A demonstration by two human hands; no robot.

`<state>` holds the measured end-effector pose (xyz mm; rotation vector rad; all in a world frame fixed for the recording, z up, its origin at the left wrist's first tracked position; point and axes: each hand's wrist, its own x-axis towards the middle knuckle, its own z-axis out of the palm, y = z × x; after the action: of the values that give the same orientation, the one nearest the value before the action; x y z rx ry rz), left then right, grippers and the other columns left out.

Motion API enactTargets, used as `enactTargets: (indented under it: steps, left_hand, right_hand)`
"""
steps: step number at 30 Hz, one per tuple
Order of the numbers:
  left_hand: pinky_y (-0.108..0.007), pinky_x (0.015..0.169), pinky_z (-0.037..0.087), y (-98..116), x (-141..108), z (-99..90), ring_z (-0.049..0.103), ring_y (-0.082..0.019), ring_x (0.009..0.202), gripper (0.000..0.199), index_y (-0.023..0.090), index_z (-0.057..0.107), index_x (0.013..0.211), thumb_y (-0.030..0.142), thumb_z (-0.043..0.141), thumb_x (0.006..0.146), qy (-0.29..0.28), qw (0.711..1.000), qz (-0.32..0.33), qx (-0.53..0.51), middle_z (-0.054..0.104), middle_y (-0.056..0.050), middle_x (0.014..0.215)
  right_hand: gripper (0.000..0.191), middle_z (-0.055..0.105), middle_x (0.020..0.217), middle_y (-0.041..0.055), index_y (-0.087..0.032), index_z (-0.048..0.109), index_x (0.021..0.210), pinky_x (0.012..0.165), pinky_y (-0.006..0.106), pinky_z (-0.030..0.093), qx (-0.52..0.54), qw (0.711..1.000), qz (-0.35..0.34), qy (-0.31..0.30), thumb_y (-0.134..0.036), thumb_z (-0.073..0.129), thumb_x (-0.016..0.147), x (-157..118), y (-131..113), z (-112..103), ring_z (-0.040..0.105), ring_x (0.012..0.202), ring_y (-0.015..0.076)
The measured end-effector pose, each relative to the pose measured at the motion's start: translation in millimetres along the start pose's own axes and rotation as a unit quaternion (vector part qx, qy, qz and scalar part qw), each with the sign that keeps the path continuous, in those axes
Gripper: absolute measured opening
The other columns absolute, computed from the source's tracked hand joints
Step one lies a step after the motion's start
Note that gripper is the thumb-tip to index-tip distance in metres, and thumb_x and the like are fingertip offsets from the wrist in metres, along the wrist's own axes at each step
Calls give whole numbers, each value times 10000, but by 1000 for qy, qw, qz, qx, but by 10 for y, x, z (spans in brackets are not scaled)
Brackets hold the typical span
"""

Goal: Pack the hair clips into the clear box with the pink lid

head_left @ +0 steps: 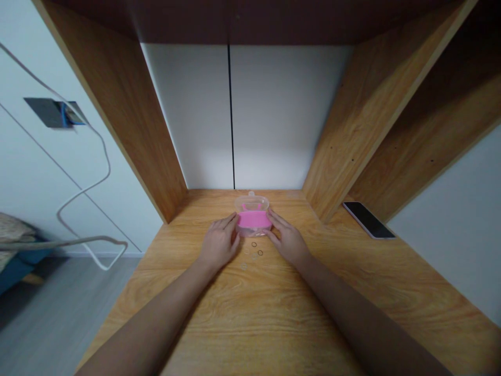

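A small clear plastic box (253,231) with a pink part (254,219) across it stands on the wooden desk. Behind the pink part rises a clear oval section that looks like its raised lid (252,200). My left hand (219,241) grips the box's left side, fingers forward and thumb near the front. On the opposite side, my right hand (288,241) holds it the same way. Just in front of the box lie several small hair ties, among them a dark one (260,253) and a pale one (243,266). What is inside the box cannot be made out.
Wooden side panels (117,104) and a white back panel (285,115) enclose the far part of the desk (242,318). A phone (368,220) lies at the right. To the left hangs a white cable (102,183) near an open wall socket (55,113).
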<state>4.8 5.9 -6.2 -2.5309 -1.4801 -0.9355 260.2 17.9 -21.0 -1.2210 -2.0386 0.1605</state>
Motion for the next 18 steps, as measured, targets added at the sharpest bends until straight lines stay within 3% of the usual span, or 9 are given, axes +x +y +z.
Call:
enactTargets:
  steps: [10,15,18]
  left_hand:
    - [-459,1085,463,17,13,-74,560,-286,1268,502,180,487,1391,221,547,895,13,1000,-16,-6,571,-139,1413]
    - [-418,882,526,46,26,-155,636,-269,969,280,176,575,1094,136,510,825,18,996,-85,17,663,-116,1023]
    - [-398,800,517,26,22,-157,636,-260,838,118,199,601,887,151,524,811,-24,995,-92,43,662,-92,855]
  right_hand:
    - [502,540,1489,83,-266,556,1436,1169,459,433,-2,999,-26,37,-306,630,941,5,-94,-67,526,1359,263]
    - [334,661,1298,84,-296,693,1245,1048,478,514,-12,993,-63,104,-250,617,923,-6,-183,-163,614,1208,272]
    - [236,738,1094,69,-287,744,1108,941,424,558,-12,991,-104,78,-231,600,928,-37,-222,-202,674,1043,246]
